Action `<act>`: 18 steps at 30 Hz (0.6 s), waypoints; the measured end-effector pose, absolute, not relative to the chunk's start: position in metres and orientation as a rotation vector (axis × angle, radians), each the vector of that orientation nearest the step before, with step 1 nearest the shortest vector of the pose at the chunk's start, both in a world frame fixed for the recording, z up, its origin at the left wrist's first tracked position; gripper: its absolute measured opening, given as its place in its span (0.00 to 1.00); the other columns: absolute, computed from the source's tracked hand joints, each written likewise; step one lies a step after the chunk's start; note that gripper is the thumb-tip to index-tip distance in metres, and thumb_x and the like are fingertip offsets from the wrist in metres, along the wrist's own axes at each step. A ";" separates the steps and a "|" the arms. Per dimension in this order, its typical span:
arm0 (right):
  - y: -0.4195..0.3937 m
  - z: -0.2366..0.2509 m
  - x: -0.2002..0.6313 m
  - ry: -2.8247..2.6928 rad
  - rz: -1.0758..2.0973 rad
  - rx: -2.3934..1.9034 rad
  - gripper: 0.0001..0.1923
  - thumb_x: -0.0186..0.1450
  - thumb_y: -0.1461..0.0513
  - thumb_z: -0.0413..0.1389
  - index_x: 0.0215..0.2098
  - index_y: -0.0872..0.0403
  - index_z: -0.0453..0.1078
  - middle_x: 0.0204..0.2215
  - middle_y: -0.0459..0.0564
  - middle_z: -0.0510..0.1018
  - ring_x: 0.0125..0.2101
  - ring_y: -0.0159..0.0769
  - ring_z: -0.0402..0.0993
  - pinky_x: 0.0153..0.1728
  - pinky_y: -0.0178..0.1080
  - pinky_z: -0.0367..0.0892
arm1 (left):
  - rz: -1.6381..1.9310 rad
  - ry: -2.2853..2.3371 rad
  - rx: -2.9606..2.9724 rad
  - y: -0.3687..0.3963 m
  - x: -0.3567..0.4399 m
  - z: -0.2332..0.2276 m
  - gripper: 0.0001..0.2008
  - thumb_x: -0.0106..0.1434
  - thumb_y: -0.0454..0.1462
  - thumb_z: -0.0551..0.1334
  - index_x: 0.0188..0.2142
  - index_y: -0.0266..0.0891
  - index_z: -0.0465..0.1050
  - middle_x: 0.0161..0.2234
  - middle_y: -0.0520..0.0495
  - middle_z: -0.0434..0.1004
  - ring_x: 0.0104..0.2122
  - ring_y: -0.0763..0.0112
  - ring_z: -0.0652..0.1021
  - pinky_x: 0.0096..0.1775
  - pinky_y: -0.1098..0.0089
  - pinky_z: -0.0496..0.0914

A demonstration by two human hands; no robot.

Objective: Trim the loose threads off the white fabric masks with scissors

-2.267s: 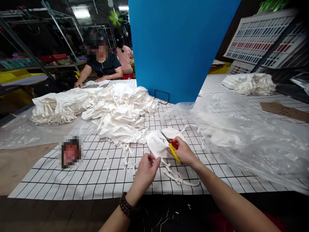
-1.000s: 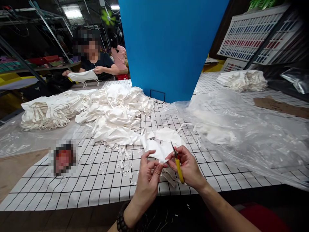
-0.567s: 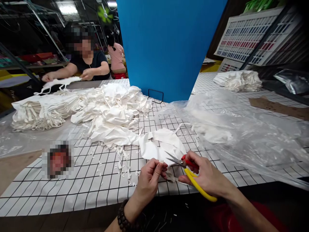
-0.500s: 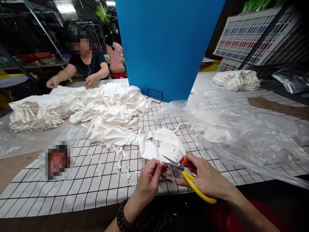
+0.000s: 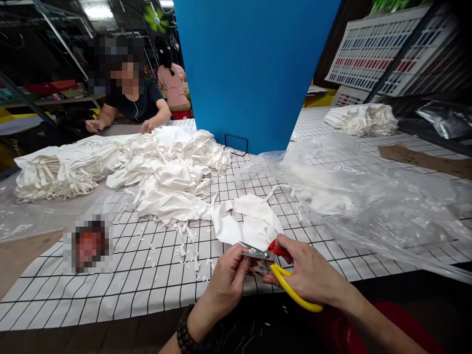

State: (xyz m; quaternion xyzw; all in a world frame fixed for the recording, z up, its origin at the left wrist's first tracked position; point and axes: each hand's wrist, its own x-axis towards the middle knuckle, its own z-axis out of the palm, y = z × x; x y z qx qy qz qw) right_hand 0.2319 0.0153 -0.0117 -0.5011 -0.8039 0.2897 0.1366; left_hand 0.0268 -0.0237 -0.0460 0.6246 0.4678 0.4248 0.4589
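Observation:
My right hand [image 5: 308,270] grips scissors [image 5: 263,254] with one red and one yellow handle loop. Their blades are slightly apart and point left, right by the fingertips of my left hand [image 5: 230,278]. My left hand is closed in a pinch on the near edge of a white cloth piece [image 5: 249,219], which lies crumpled on the table just beyond both hands. A thin strap of this cloth trails off toward the upper right. The bit of cloth at the blades is mostly hidden by my fingers.
A heap of white cloth pieces [image 5: 169,172] lies left of centre, beside a neat stack [image 5: 59,167]. Small white snippets dot the checked tablecloth [image 5: 121,295]. Clear plastic sheeting [image 5: 368,191] covers the right side. A blue panel [image 5: 254,73] stands behind; a co-worker [image 5: 136,105] sits far left.
The scissors have moved a little left and closer to my left fingertips. Across the table, the co-worker's hands have let go of the cloth they were spreading over the stack.

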 end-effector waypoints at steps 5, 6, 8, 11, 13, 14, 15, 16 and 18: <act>0.013 -0.013 0.232 -2.308 0.805 -1.447 0.16 0.53 0.56 0.63 0.33 0.49 0.62 0.29 0.45 0.74 0.26 0.37 0.69 0.26 0.36 0.59 | 1.017 1.166 1.520 -0.025 0.026 -0.046 0.13 0.71 0.41 0.51 0.35 0.38 0.71 0.33 0.46 0.71 0.31 0.69 0.74 0.36 0.70 0.69; 0.013 -0.014 0.232 -2.307 0.818 -1.444 0.16 0.52 0.56 0.63 0.33 0.49 0.62 0.28 0.45 0.74 0.26 0.37 0.69 0.25 0.36 0.59 | 1.016 1.169 1.516 -0.025 0.026 -0.047 0.13 0.71 0.41 0.51 0.35 0.39 0.70 0.33 0.46 0.71 0.31 0.69 0.74 0.36 0.70 0.69; 0.012 -0.015 0.232 -2.307 0.839 -1.442 0.15 0.52 0.56 0.63 0.32 0.49 0.61 0.27 0.45 0.74 0.25 0.37 0.68 0.25 0.36 0.58 | 1.020 1.163 1.505 -0.026 0.025 -0.047 0.13 0.71 0.41 0.51 0.35 0.39 0.70 0.33 0.46 0.71 0.31 0.69 0.74 0.36 0.70 0.69; 0.013 -0.019 0.233 -2.316 0.810 -1.454 0.15 0.53 0.56 0.62 0.31 0.49 0.61 0.25 0.44 0.74 0.24 0.37 0.68 0.23 0.36 0.55 | 1.024 1.146 1.485 -0.026 0.026 -0.047 0.13 0.70 0.41 0.52 0.35 0.38 0.71 0.34 0.46 0.71 0.31 0.69 0.75 0.36 0.70 0.70; 0.013 -0.022 0.234 -2.333 0.763 -1.466 0.14 0.54 0.55 0.62 0.29 0.49 0.60 0.23 0.44 0.73 0.23 0.36 0.67 0.23 0.36 0.54 | 1.021 1.142 1.470 -0.026 0.026 -0.046 0.13 0.70 0.41 0.52 0.35 0.39 0.71 0.34 0.46 0.72 0.31 0.69 0.75 0.35 0.71 0.70; 0.013 -0.023 0.234 -2.346 0.741 -1.472 0.14 0.54 0.55 0.61 0.29 0.49 0.59 0.22 0.43 0.73 0.22 0.36 0.67 0.23 0.36 0.54 | 1.021 1.140 1.467 -0.025 0.026 -0.046 0.13 0.70 0.41 0.52 0.35 0.38 0.72 0.34 0.46 0.72 0.31 0.69 0.75 0.35 0.71 0.70; 0.014 -0.024 0.235 -2.360 0.725 -1.475 0.15 0.55 0.54 0.61 0.28 0.49 0.59 0.22 0.43 0.73 0.22 0.36 0.66 0.23 0.36 0.53 | 1.021 1.137 1.466 -0.025 0.025 -0.046 0.13 0.70 0.41 0.52 0.35 0.38 0.72 0.34 0.45 0.73 0.31 0.69 0.75 0.35 0.71 0.70; 0.014 -0.024 0.235 -2.376 0.715 -1.473 0.15 0.55 0.54 0.61 0.28 0.49 0.59 0.21 0.43 0.72 0.22 0.36 0.66 0.23 0.36 0.53 | 1.021 1.132 1.465 -0.025 0.025 -0.046 0.13 0.70 0.41 0.53 0.35 0.38 0.72 0.34 0.45 0.73 0.31 0.69 0.75 0.35 0.71 0.70; 0.015 -0.024 0.235 -2.394 0.703 -1.456 0.16 0.55 0.53 0.61 0.29 0.49 0.59 0.21 0.42 0.71 0.21 0.35 0.65 0.23 0.35 0.53 | 1.016 1.124 1.468 -0.025 0.024 -0.045 0.13 0.70 0.41 0.53 0.35 0.38 0.72 0.34 0.46 0.73 0.31 0.70 0.74 0.34 0.71 0.70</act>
